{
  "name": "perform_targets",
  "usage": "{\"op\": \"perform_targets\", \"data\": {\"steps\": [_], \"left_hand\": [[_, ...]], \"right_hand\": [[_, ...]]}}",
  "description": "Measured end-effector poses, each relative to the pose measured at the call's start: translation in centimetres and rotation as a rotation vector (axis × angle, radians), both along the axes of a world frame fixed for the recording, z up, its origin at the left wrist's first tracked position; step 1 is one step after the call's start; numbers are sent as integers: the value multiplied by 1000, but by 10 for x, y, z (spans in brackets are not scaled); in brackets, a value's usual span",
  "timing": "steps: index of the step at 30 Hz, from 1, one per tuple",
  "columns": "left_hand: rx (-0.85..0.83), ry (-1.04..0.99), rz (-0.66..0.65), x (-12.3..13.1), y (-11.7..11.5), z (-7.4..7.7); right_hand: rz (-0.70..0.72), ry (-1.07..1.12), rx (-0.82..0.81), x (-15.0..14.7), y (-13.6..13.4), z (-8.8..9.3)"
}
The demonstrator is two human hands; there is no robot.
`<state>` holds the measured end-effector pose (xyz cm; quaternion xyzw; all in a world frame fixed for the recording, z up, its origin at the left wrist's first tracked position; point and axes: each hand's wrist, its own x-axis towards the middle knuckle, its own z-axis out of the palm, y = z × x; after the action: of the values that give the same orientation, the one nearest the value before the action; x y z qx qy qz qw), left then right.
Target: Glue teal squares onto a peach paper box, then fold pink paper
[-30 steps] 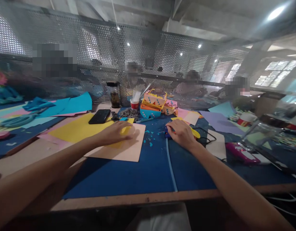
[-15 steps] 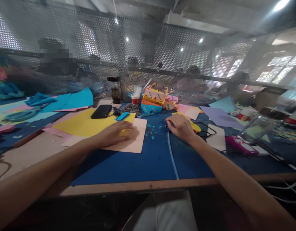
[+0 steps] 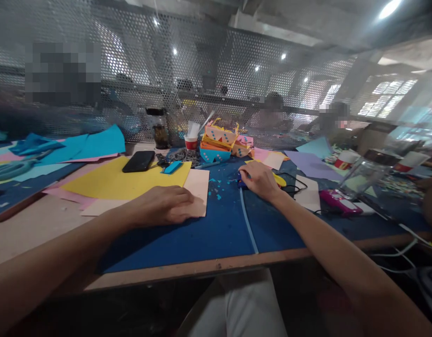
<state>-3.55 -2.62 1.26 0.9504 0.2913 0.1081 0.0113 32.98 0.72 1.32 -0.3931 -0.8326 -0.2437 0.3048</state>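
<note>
My left hand (image 3: 167,204) lies low over the near edge of a pale pink sheet of paper (image 3: 199,187), its fingers stretched out and slightly bent. Whether the fingertips press on the sheet is hard to see. A larger yellow sheet (image 3: 132,180) partly covers the pink one. To the right, my right hand (image 3: 260,180) is closed around a blue tool with a yellow part (image 3: 280,180) and a black cord, which looks like a glue gun. Most of its body is hidden under my fingers. From it a long translucent stick (image 3: 249,222) runs towards the table's front edge.
Beyond the yellow sheet lie a black phone (image 3: 139,161) and a blue paper strip (image 3: 171,167). Decorated paper pieces (image 3: 216,154) are stacked beside a red-and-white cup (image 3: 191,142). A magenta device (image 3: 338,202) and glass jar (image 3: 366,171) stand right. Perforated metal screen (image 3: 209,56) behind.
My left hand has come back towards me and a little left, down to the near edge of the pink sheet. My right hand keeps its hold. The view has shifted slightly to the right.
</note>
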Motion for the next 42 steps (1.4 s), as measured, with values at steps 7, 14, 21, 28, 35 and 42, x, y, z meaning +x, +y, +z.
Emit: {"op": "perform_targets", "data": {"steps": [7,14,21,28,35,42], "left_hand": [[41,-111,123,9,-6,1],[-156,-438,314,2,13,3],[-229,-448,276,1,12,7],[-274,-456,265,1,14,5],[-205,-446,295,1,15,6],[-116,-440,345,-1,18,1]], "right_hand": [[-7,9,-9,1,0,0],[-6,52,-7,3,1,-1],[16,62,-20,3,2,-4],[18,58,-16,2,2,-5],[8,55,-20,2,2,-5],[-62,61,-50,8,4,-3]]}}
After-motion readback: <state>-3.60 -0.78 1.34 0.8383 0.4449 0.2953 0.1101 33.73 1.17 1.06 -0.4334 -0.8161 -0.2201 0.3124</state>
